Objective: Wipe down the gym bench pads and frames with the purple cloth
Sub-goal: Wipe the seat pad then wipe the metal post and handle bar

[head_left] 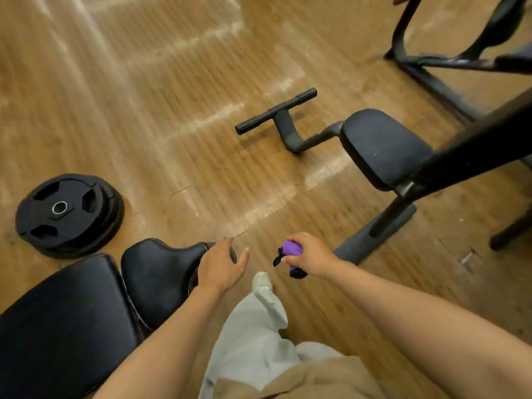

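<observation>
Your right hand point(309, 259) grips the bunched purple cloth point(292, 250) above the wooden floor point(161, 110).

Your left hand point(221, 266), fingers relaxed and spread, rests at the black padded bench seat point(157, 272); black weight plates point(67, 213) lie stacked beyond it.

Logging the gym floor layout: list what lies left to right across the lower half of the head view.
Weight plates → bench back pad → bench seat pad → left hand → shoe → purple cloth gripped by right hand → second bench's foot.
</observation>
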